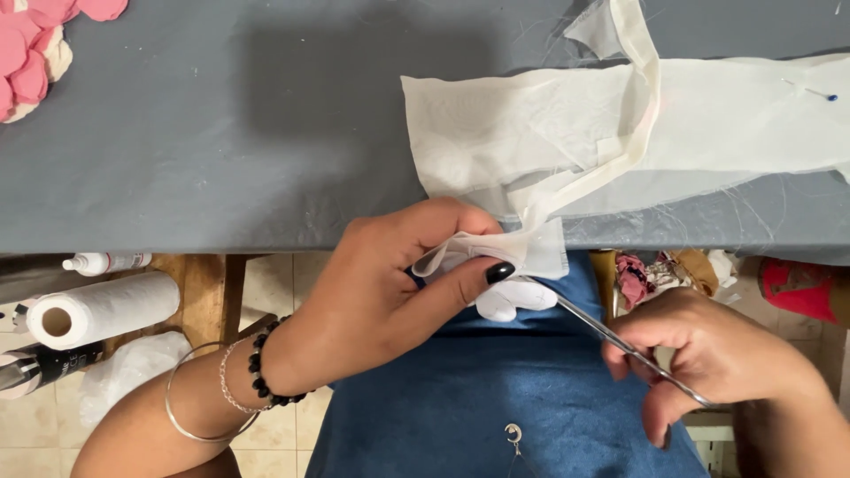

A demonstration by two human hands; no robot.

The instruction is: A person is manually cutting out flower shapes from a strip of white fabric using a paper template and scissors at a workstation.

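Observation:
My left hand (pixel 390 283) pinches a folded end of sheer cream fabric (pixel 531 124) at the near edge of the grey-covered table (pixel 221 133). A narrow cream strip (pixel 637 97) runs from that pinch up across the fabric. My right hand (pixel 708 354) grips a thin metal tool (pixel 602 332), like tweezers or slim forceps. Its tip points into the pinched fabric under my left thumb. A small white piece (pixel 513 296) hangs just below the thumb.
A blue-headed pin (pixel 830 96) sticks in the fabric at far right. Pink and cream fabric petals (pixel 35 53) lie at the table's top left. Below the table, a paper towel roll (pixel 97 310), a white bottle (pixel 106 262) and fabric scraps (pixel 655 274) sit. My lap is blue cloth (pixel 513 398).

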